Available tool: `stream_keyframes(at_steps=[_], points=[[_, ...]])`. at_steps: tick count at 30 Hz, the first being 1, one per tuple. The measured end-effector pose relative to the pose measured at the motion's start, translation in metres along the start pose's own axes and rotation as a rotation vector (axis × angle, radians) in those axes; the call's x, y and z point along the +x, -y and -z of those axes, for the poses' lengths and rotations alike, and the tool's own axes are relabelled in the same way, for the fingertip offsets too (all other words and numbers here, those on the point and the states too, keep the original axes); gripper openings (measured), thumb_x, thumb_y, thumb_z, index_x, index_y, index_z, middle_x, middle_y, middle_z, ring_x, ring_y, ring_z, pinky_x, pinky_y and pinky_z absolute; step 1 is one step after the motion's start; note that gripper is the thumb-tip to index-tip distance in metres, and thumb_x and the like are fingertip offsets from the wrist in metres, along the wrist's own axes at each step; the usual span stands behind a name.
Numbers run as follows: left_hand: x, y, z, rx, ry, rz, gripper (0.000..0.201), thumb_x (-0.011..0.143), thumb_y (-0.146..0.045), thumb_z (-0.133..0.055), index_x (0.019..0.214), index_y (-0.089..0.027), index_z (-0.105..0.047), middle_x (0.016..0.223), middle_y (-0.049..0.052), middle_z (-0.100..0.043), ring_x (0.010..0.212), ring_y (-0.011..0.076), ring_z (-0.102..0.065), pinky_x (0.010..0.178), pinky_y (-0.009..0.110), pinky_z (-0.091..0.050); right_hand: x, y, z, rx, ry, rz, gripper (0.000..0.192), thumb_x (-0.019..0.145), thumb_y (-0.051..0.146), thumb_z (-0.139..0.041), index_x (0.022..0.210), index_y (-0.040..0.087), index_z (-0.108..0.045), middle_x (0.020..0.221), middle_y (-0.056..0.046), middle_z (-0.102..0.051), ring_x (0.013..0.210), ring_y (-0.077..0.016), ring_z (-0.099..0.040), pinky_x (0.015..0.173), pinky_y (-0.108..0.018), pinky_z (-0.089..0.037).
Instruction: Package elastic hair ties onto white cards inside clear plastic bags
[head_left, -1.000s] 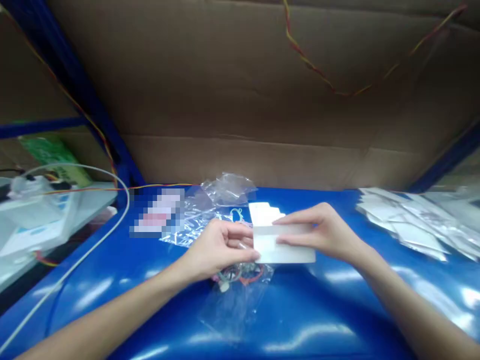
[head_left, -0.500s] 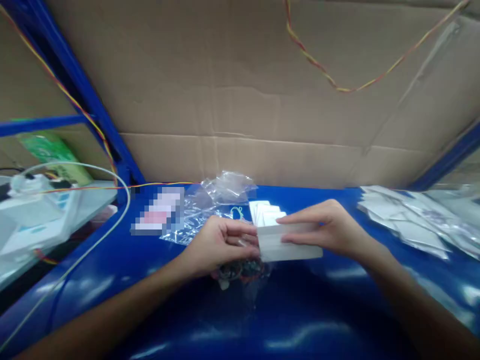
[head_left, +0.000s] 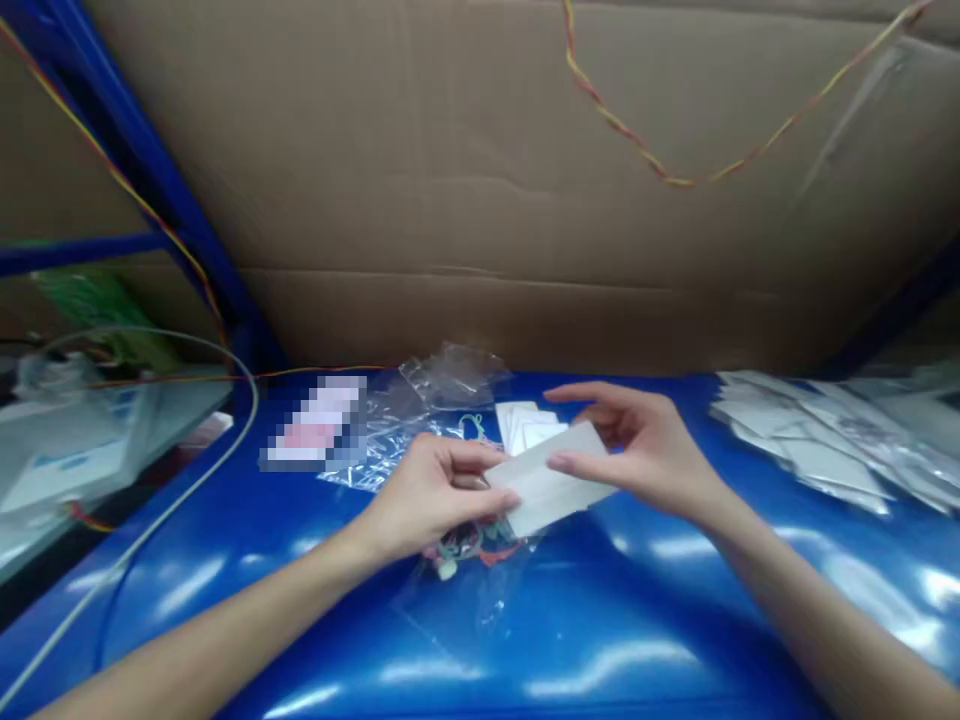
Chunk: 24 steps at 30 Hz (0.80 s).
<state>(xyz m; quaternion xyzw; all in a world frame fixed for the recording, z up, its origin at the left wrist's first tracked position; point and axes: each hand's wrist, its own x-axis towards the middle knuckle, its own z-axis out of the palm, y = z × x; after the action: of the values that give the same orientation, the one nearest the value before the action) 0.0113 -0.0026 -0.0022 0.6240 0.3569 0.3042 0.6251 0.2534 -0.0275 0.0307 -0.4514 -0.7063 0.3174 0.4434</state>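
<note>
A white card (head_left: 551, 480) is held tilted above the middle of the blue table (head_left: 225, 590), its left end lower than its right; its left end is pinched between the thumb and fingers of the left hand (head_left: 431, 495); its right end is steadied by the right hand (head_left: 645, 450), whose fingers are loosely spread, the thumb along the card's near edge. Under the left hand a clear plastic bag (head_left: 472, 590) holding small red and green wired parts (head_left: 472, 548) lies flat on the table; a fanned stack of white cards (head_left: 525, 422) lies just behind the held card; crumpled clear bags (head_left: 427, 400) lie farther toward the rear edge. A heap of filled packets (head_left: 832, 440) occupies the right rear corner, well apart from the hands. The near edge and the left front of the table are bare; a cardboard wall (head_left: 480, 200) closes the rear edge; a white cable (head_left: 187, 470) hangs beyond the left edge.
</note>
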Motion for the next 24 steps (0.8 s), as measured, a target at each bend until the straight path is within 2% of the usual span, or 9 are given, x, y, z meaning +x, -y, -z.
stream_keyframes(at_steps=[3,6,8,12,16,19,21,24], points=[[0.002,-0.001,0.003,-0.063,-0.086,-0.021,0.041,0.072,-0.026,-0.089,0.111,-0.014,-0.081,0.092,0.011,-0.083,0.076,0.0239,-0.079,0.070,0.030,-0.065,0.002,0.002,-0.002,0.180,-0.159,-0.095,0.054,0.072,0.041,-0.089,0.117,0.018,-0.071,0.076,-0.003,-0.078,0.055,-0.0163,-0.068,0.044,-0.022,-0.051],[0.002,0.000,0.003,-0.072,-0.091,-0.028,0.044,0.071,-0.027,-0.089,0.112,-0.013,-0.080,0.091,0.011,-0.083,0.076,0.0249,-0.080,0.069,0.031,-0.065,0.003,0.001,-0.009,0.194,-0.333,-0.107,0.039,0.071,0.042,-0.089,0.097,0.016,-0.078,0.072,-0.005,-0.079,0.049,-0.0153,-0.065,0.037,-0.021,-0.047],[0.001,0.001,0.001,-0.065,-0.062,-0.022,0.044,0.072,-0.027,-0.089,0.113,-0.013,-0.080,0.091,0.010,-0.084,0.076,0.0247,-0.080,0.069,0.029,-0.065,0.003,0.000,-0.013,0.165,-0.382,-0.069,0.031,0.071,0.039,-0.089,0.091,0.017,-0.082,0.075,-0.006,-0.080,0.051,-0.0165,-0.067,0.037,-0.022,-0.048],[-0.002,0.001,-0.001,-0.039,-0.036,-0.009,0.043,0.073,-0.028,-0.088,0.113,-0.015,-0.080,0.099,0.010,-0.083,0.085,0.0276,-0.080,0.075,0.033,-0.066,0.002,-0.001,-0.015,0.096,-0.413,-0.011,0.023,0.073,0.034,-0.088,0.092,0.020,-0.085,0.079,-0.005,-0.082,0.054,-0.0182,-0.070,0.040,-0.025,-0.052],[-0.001,0.000,-0.001,-0.030,-0.059,-0.037,0.042,0.070,-0.025,-0.090,0.111,-0.017,-0.081,0.101,0.010,-0.083,0.088,0.0289,-0.080,0.079,0.036,-0.066,0.002,-0.001,-0.010,0.041,-0.427,0.007,0.023,0.076,0.035,-0.086,0.094,0.022,-0.086,0.077,-0.004,-0.082,0.049,-0.0172,-0.067,0.038,-0.026,-0.052],[-0.001,0.001,-0.001,-0.019,-0.053,-0.054,0.037,0.072,-0.025,-0.089,0.108,-0.018,-0.082,0.102,0.010,-0.083,0.088,0.0272,-0.080,0.079,0.034,-0.066,0.000,-0.002,-0.011,-0.029,-0.450,0.082,0.021,0.076,0.030,-0.087,0.096,0.022,-0.086,0.086,-0.005,-0.083,0.065,-0.0221,-0.076,0.055,-0.031,-0.063],[-0.001,0.001,-0.001,-0.009,-0.034,-0.049,0.035,0.073,-0.025,-0.088,0.107,-0.018,-0.083,0.103,0.010,-0.083,0.088,0.0268,-0.080,0.080,0.033,-0.065,-0.003,-0.004,-0.015,-0.083,-0.431,0.137,0.020,0.077,0.028,-0.086,0.097,0.023,-0.085,0.095,-0.005,-0.083,0.078,-0.0249,-0.078,0.069,-0.035,-0.066],[-0.002,0.002,-0.002,-0.003,-0.020,-0.037,0.037,0.074,-0.025,-0.088,0.109,-0.018,-0.082,0.097,0.008,-0.084,0.086,0.0272,-0.080,0.077,0.033,-0.065,-0.006,-0.005,-0.020,-0.154,-0.392,0.187,0.020,0.080,0.028,-0.084,0.100,0.024,-0.085,0.099,-0.005,-0.083,0.083,-0.0264,-0.078,0.073,-0.036,-0.065]])
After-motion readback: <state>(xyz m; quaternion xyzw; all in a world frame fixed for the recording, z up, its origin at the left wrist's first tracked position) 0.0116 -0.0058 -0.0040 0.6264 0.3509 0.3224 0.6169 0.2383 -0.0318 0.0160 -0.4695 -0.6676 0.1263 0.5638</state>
